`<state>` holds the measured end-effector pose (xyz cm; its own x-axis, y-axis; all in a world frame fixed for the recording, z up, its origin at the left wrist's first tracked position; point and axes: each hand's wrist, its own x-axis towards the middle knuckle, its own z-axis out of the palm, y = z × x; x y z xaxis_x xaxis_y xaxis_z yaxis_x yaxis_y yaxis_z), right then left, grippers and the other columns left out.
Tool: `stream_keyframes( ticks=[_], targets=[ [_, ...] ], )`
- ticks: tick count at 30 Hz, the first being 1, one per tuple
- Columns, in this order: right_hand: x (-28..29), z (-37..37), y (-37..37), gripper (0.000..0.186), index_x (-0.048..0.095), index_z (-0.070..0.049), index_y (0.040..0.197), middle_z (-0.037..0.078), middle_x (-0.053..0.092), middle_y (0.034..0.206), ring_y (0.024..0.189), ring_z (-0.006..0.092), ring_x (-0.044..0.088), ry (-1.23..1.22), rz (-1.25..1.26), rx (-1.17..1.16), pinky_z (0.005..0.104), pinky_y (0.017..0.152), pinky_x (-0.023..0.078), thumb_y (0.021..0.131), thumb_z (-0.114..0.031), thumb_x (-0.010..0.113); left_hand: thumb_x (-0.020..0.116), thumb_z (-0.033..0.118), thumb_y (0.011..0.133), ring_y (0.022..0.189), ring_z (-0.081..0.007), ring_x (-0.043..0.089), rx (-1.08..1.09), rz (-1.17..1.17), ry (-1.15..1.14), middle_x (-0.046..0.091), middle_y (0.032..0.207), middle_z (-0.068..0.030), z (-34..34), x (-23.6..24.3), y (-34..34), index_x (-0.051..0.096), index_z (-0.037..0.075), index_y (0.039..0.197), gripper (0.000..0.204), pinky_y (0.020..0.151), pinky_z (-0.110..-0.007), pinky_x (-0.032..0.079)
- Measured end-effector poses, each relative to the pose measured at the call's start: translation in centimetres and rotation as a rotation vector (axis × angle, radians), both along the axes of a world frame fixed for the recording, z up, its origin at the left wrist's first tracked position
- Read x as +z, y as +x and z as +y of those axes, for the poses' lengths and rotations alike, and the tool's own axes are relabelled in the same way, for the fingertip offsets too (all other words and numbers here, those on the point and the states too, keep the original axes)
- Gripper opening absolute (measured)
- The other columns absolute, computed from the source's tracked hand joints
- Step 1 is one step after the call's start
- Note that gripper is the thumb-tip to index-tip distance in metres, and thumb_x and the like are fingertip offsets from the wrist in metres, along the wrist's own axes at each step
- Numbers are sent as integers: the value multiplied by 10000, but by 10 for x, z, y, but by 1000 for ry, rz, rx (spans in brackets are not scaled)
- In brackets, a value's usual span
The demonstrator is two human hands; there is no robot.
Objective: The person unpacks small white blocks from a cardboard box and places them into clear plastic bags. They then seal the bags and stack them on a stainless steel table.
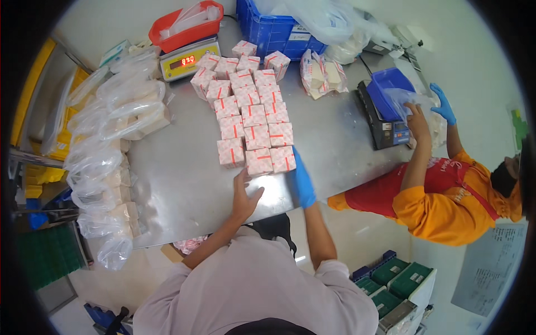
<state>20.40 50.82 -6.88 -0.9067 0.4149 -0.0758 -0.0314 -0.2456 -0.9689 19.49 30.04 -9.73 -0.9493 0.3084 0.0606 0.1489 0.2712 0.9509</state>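
Here, my bare left hand (247, 196) curves open, thumb apart, at the front of the wrapped boxes (259, 163) on the steel table (184, 167); my gloved right hand (303, 181) extends, straight-fingered, along their right side.

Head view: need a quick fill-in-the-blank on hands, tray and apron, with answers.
1. The person's right hand wears a ____ glove.
2. The left hand, near the patterned boxes, has no ____.
3. The red tray sits on a yellow ____.
4. The co-worker's apron is ____.

Answers: blue; glove; scale; red.
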Motion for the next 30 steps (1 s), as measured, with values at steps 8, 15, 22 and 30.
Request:
stream_keyframes(
  ticks=[8,15,22,30],
  targets=[
    [28,-43,86,1058,181,-66,1515,159,317,1412,1308,283,359,156,-191,94,405,1089,336,698,-180,843,729,102,823,1002,-206,585,-62,-116,199,545,1145,-120,-4,26,25,440,61,1398,645,857,-337,487],
    [1,-53,83,969,357,-29,1424,182,456,1335,1197,334,467,556,-170,389,422,1018,400,632,-245,871,752,127,806,868,-195,605,132,4,-210,579,973,-81,-11,84,58,628,70,1228,443,814,-298,490],
    [0,-139,31,861,371,-19,1407,183,520,1227,1131,325,518,712,68,513,410,955,441,690,-204,811,773,120,764,744,-215,580,464,-37,-289,556,884,-92,-78,94,44,710,71,1051,298,687,-314,494],
    [29,-212,-42,802,327,-81,1485,102,460,1320,1175,240,476,491,178,538,369,1021,409,772,-40,693,803,233,716,800,-299,591,575,216,-514,556,856,-107,-147,91,-31,695,68,1020,363,748,-395,493]
  ],
)
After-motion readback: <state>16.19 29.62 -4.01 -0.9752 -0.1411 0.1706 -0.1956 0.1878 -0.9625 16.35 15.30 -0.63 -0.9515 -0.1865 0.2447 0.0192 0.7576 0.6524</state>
